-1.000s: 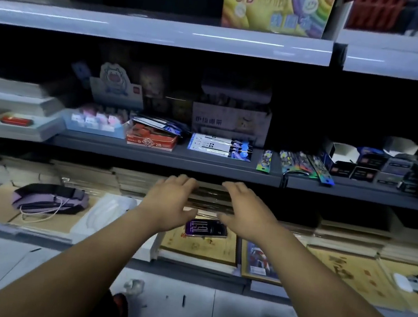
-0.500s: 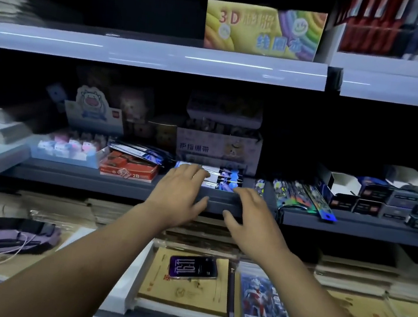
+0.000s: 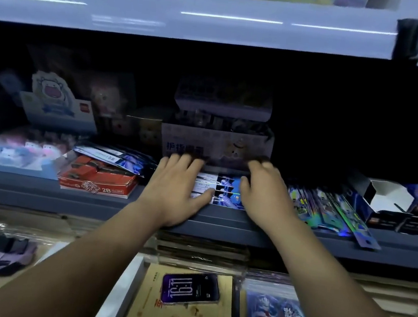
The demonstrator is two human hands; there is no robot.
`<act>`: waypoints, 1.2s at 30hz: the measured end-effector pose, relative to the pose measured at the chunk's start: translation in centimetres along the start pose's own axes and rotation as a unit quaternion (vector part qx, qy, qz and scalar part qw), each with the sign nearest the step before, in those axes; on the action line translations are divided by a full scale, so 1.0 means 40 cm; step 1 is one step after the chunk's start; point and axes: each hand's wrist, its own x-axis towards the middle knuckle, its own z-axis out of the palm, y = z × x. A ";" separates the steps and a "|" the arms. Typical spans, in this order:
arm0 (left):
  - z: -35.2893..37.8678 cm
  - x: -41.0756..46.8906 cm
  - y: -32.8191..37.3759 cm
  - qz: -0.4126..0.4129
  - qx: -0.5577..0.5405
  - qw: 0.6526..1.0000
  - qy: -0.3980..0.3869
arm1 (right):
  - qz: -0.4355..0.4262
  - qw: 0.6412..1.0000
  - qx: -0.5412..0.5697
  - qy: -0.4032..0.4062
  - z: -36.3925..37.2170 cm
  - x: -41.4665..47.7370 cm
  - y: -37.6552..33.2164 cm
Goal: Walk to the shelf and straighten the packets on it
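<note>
Both hands lie flat with fingers spread on a stack of flat packets (image 3: 221,190) at the front edge of the middle shelf (image 3: 40,194). The left hand (image 3: 175,188) covers the stack's left part, the right hand (image 3: 268,194) its right part, fingertips toward a cardboard box (image 3: 216,143) behind.

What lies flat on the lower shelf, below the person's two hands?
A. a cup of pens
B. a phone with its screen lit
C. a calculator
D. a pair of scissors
B: a phone lies face up on a tan booklet with large digits glowing on its screen, while the left hand and right hand rest on packets on the shelf above.
</note>
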 end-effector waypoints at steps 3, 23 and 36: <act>0.001 0.003 -0.004 -0.006 -0.017 1.000 -0.012 | -0.004 1.000 0.004 -0.026 0.016 0.008 -0.002; -0.016 0.004 0.007 0.042 -0.019 0.991 -0.127 | -0.022 0.990 0.108 0.092 -0.005 -0.179 0.022; -0.012 -0.007 0.027 0.038 0.063 0.996 -0.051 | -0.041 0.987 0.115 0.107 0.040 -0.234 -0.055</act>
